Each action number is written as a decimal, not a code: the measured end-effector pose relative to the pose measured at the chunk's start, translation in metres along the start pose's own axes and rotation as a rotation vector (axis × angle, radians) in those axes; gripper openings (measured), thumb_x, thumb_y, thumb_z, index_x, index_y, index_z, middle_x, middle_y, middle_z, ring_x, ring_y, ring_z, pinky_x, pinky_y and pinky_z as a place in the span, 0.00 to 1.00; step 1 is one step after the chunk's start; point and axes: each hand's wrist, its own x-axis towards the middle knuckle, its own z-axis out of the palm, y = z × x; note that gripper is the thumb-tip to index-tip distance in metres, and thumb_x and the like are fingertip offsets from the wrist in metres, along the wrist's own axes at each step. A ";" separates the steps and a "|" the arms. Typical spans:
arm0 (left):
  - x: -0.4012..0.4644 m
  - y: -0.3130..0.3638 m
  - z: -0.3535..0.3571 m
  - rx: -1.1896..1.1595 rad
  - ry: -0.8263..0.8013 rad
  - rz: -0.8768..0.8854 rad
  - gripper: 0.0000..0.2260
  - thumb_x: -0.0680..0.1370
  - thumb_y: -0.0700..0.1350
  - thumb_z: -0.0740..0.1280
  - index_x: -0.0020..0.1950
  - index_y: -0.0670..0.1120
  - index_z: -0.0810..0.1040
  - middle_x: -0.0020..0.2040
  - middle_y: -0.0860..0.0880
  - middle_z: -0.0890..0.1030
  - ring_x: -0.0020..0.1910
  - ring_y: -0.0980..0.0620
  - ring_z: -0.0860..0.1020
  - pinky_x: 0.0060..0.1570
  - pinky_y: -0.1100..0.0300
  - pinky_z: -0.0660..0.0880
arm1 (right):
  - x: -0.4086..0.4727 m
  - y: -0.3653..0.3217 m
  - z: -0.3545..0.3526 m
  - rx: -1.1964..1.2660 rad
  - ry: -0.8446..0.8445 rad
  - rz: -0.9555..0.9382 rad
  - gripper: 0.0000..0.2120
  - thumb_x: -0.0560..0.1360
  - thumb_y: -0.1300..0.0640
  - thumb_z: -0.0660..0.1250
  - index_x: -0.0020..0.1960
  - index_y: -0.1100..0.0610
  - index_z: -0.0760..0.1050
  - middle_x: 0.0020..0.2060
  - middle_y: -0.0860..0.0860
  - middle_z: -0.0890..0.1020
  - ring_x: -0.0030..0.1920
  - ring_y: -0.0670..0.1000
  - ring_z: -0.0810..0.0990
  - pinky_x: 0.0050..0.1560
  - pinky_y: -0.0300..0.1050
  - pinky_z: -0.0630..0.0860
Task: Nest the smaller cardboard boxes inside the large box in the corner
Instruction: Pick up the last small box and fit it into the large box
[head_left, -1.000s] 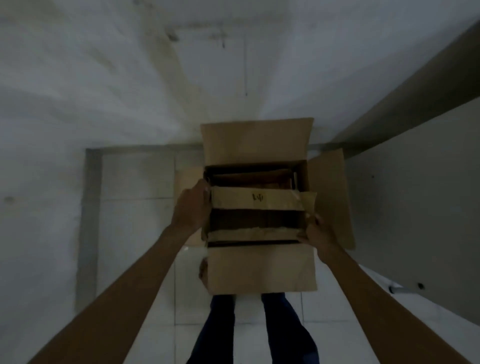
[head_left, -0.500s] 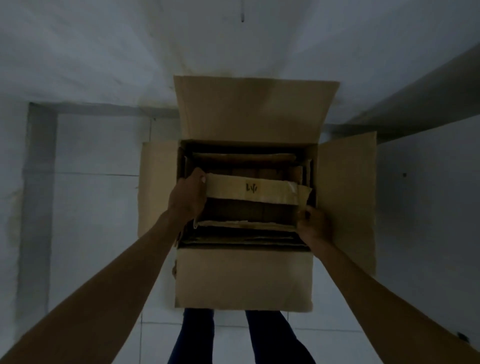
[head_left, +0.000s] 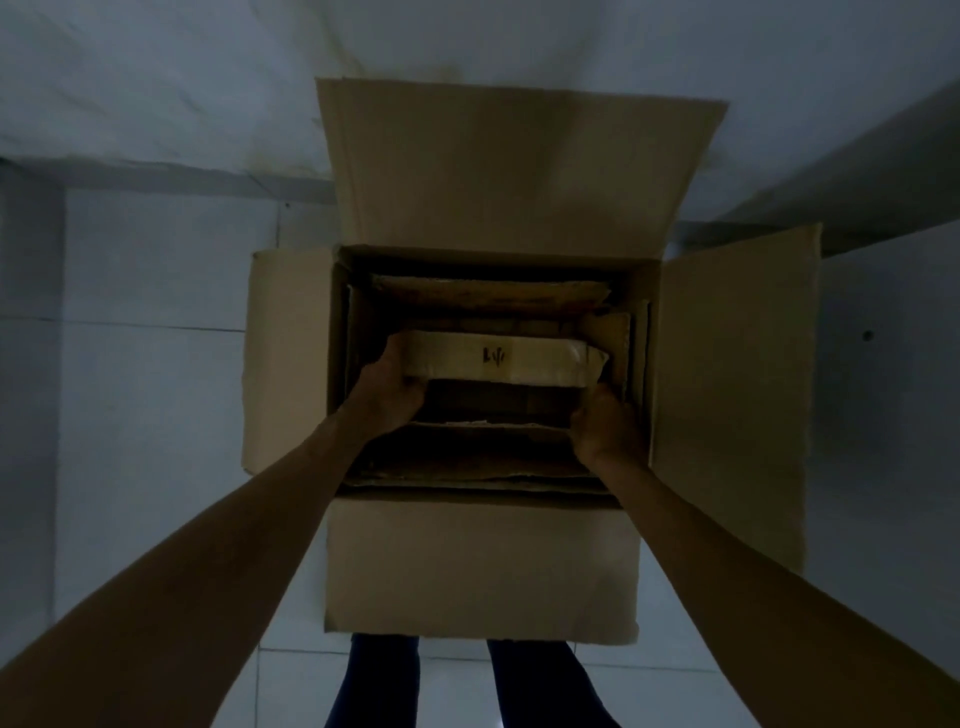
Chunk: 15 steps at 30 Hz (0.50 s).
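Note:
The large cardboard box (head_left: 480, 566) stands open on the floor in front of me, all its flaps folded outward. Inside it sits a nested box whose flaps (head_left: 488, 293) show near the far wall. I hold a smaller cardboard box (head_left: 501, 361), open at the top with dark handwriting on its far flap, down inside the opening. My left hand (head_left: 392, 387) grips its left end. My right hand (head_left: 602, 428) grips its right end, close to the large box's right wall.
The box stands in a dim corner with a white wall (head_left: 156, 78) behind and another wall (head_left: 883, 338) to the right. Pale floor tiles (head_left: 145, 389) lie to the left. My legs (head_left: 374, 680) show below the box's near flap.
The view has closed in on the large box. Both hands have lowered the smaller box deeper into the opening, between the nested flaps.

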 end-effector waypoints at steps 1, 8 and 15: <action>-0.001 0.002 0.000 -0.066 0.001 0.014 0.36 0.81 0.43 0.65 0.83 0.54 0.46 0.72 0.41 0.71 0.65 0.38 0.77 0.62 0.47 0.77 | 0.001 -0.001 -0.002 0.054 -0.041 0.013 0.17 0.83 0.56 0.61 0.70 0.60 0.70 0.62 0.61 0.79 0.62 0.64 0.79 0.55 0.52 0.76; -0.024 0.017 0.008 0.097 0.045 -0.028 0.38 0.81 0.50 0.65 0.83 0.53 0.44 0.82 0.43 0.53 0.79 0.33 0.55 0.77 0.39 0.59 | -0.023 0.003 -0.016 0.204 -0.003 -0.106 0.22 0.82 0.57 0.61 0.76 0.55 0.66 0.65 0.58 0.78 0.64 0.63 0.78 0.61 0.57 0.78; -0.057 -0.002 0.000 0.160 0.232 0.053 0.22 0.82 0.45 0.60 0.76 0.44 0.63 0.73 0.41 0.64 0.71 0.36 0.65 0.65 0.41 0.72 | -0.066 0.020 -0.012 0.292 0.058 -0.086 0.19 0.83 0.58 0.60 0.74 0.56 0.70 0.65 0.58 0.78 0.62 0.61 0.78 0.60 0.60 0.78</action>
